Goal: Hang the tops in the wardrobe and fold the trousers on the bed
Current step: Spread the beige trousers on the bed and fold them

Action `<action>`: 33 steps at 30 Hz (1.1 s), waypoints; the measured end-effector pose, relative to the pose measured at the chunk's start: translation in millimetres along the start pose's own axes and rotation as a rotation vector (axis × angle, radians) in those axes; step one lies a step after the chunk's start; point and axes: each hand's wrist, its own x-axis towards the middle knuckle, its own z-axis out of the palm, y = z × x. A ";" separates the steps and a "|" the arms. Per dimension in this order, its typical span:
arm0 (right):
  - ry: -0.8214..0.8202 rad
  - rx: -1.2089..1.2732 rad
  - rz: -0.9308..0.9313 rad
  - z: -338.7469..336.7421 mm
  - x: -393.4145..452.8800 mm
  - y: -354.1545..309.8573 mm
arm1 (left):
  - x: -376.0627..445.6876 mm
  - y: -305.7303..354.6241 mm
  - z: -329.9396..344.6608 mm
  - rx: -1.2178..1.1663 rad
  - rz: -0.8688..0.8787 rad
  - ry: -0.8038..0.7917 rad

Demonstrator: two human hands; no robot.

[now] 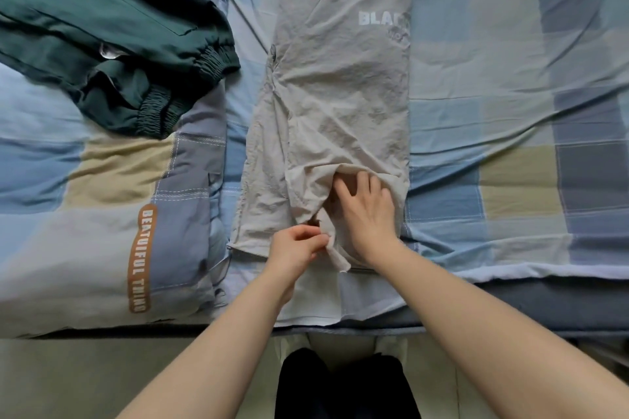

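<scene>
The grey trousers (340, 105) lie long on the bed (510, 78), in the middle. My left hand (296, 248) pinches their near edge with curled fingers. My right hand (367, 211) rests flat on them, fingers spread. Green trousers (102, 31) lie far left.

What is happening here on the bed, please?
A person stands at the edge of the bed and works on a beige garment laid out lengthwise on the checked sheet. The left hand pinches a loose bit of fabric at its near end, while the right hand rests on the cloth with fingers spread, some tucked under a fold. A dark green garment with elastic cuffs lies crumpled to the left, on a quilt. Nothing looks fully folded yet.
</scene>
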 end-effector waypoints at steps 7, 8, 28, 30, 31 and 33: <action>0.023 0.147 0.008 -20.3 15.7 43.0 | -4.7 4.1 30.3 -0.430 -0.025 -0.021; 0.025 0.297 -0.042 -27.1 12.7 41.4 | -5.5 6.1 37.0 -0.415 -0.012 -0.053; -0.399 0.780 0.439 12.1 -88.8 76.7 | -27.4 -29.0 -78.0 -0.575 -0.348 0.251; -0.483 1.238 0.760 9.8 -75.9 69.6 | -26.8 -29.4 -84.3 -0.398 -0.202 0.365; -0.515 1.461 0.873 10.5 -70.4 65.2 | -25.1 -26.8 -85.0 -0.291 -0.135 0.389; -0.565 1.622 0.940 9.3 -60.4 57.6 | -17.5 -21.2 -81.3 -0.062 -0.042 0.344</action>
